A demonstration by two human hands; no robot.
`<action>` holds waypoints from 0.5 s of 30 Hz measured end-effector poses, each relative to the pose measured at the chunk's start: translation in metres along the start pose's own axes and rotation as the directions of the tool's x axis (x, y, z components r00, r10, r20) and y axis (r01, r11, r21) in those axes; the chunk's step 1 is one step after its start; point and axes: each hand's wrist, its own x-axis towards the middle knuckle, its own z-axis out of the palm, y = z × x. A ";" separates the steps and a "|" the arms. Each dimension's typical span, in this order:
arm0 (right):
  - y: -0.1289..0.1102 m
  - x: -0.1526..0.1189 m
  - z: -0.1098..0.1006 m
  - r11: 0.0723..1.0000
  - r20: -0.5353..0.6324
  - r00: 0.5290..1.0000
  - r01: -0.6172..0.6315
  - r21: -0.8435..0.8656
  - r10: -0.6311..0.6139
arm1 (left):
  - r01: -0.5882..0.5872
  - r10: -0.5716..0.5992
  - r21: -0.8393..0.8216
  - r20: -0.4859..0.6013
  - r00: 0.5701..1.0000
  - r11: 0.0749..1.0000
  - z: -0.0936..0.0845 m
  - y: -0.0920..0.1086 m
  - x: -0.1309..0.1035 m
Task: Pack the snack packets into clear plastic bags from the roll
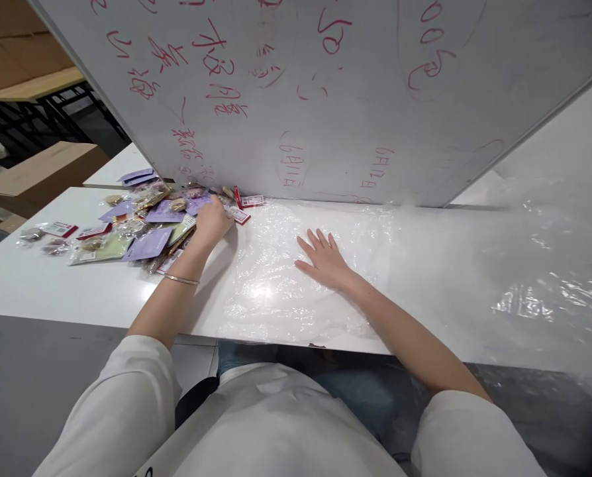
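My left hand [213,220] is at the right end of a pile of small packets, its fingers curled down among them. Whatever it grips, if anything, is hidden under the fingers. Close by lie a purple packet [149,244], a pale green packet [114,246] and clear bags with red-and-white labels [240,215]. My right hand [326,262] rests flat, fingers spread, on a clear plastic sheet [271,298]. The sheet is wrinkled and shiny, and it lies over the white table in front of me.
A whiteboard [300,119] with red handwriting stands along the table's back. More clear plastic [524,291] spreads over the right side. The white table [77,298] has its front edge close to my body. Cardboard boxes [48,175] and another table [32,86] are at the far left.
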 end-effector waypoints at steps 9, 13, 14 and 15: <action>0.020 0.010 0.009 0.705 -0.184 0.946 -0.062 0.706 0.267 | -0.733 0.777 -0.397 -0.072 0.625 0.553 0.007 0.073 -0.089; 0.033 0.018 0.014 0.379 -0.218 0.887 0.053 0.924 0.407 | -0.824 0.940 -0.474 0.019 0.342 0.309 0.049 0.102 -0.113; 0.033 0.019 0.014 0.353 -0.238 0.883 0.088 0.931 0.406 | -0.832 0.941 -0.462 0.014 0.339 0.307 0.057 0.104 -0.115; 0.033 0.019 0.012 0.352 -0.260 0.878 0.114 0.929 0.402 | -0.840 0.940 -0.448 0.001 0.341 0.306 0.062 0.105 -0.116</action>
